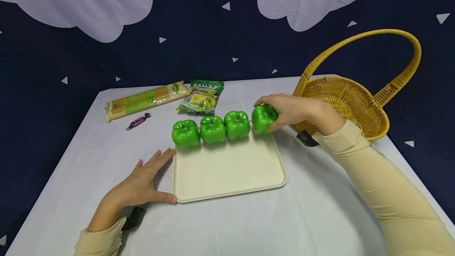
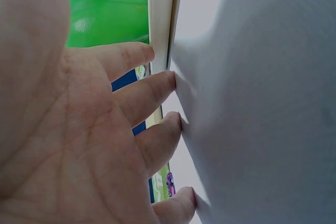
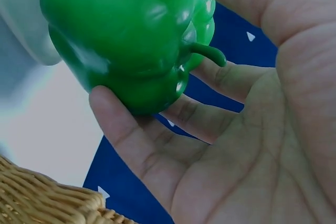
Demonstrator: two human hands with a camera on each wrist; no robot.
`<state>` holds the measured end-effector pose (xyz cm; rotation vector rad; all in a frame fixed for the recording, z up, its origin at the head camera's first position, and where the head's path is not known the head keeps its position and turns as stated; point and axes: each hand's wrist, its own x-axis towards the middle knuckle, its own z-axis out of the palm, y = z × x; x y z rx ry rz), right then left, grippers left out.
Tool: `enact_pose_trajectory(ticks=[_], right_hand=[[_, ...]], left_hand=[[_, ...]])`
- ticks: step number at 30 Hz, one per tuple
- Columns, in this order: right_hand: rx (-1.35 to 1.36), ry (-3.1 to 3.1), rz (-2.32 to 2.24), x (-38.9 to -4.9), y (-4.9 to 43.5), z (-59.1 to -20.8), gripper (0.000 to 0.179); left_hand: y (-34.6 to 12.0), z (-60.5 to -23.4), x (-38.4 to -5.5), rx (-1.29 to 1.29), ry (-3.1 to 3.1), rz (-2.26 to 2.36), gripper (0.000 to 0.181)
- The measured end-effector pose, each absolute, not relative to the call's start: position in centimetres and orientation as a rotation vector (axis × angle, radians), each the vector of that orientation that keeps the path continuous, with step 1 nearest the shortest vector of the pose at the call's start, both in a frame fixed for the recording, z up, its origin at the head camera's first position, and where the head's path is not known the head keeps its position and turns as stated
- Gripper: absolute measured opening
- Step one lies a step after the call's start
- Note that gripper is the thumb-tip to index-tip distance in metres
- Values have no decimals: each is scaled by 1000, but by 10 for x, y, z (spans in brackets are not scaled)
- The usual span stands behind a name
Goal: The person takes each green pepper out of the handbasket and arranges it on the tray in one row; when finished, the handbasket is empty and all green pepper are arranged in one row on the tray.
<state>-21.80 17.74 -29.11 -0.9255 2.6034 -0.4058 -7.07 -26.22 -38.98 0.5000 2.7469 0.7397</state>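
My right hand (image 1: 288,110) grips a green bell pepper (image 1: 264,119) at the tray's far right corner, thumb on the near side and fingers round the back. In the right wrist view the pepper's (image 3: 121,40) curved stem points toward my palm. Three more green bell peppers (image 1: 212,129) sit in a row along the far edge of the cream tray (image 1: 231,173). My left hand (image 1: 142,185) lies at the tray's left side with fingers spread, the thumb at its near left corner. In the left wrist view its fingertips (image 2: 173,80) touch the white tabletop beside the tray rim.
A wicker basket (image 1: 355,106) with a tall handle stands at the right, behind my right wrist. At the back left lie a long noodle-like packet (image 1: 145,100), a green Fox's candy bag (image 1: 202,96) and a purple wrapped candy (image 1: 138,121). A dark patterned cloth hangs behind.
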Motion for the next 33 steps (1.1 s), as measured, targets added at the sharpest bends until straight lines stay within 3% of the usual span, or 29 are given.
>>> enact_pose_trajectory(ticks=[20, 33], right_hand=[[-910, 2600, -391, -223, 169, -303, 75], [-920, 2611, -417, -218, 172, -301, 87]], left_hand=[[-266, -390, -70, 487, 2742, 757, 138], [-266, -389, -70, 502, 2738, 755, 137]])
